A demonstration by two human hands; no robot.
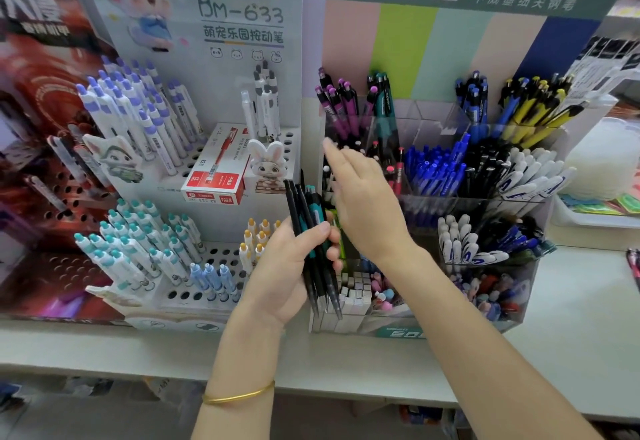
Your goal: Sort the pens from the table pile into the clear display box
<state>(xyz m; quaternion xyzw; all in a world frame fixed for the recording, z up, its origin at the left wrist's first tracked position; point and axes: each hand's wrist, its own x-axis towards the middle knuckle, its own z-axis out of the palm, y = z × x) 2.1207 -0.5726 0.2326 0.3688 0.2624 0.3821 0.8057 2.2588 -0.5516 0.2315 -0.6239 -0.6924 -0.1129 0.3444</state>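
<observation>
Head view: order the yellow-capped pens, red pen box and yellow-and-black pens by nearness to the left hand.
1. yellow-capped pens, just beside the left hand, on its left.
2. red pen box, higher, to the left.
3. yellow-and-black pens, far right, back row.

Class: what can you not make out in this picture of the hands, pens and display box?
Head view:
Bundle of black and teal pens in left hand: overlapping, count unclear.
Right hand: fingertips motion-blurred.
Clear acrylic display box: front-left compartments hidden behind both hands.
Dark pens at right edge: cut off.
</observation>
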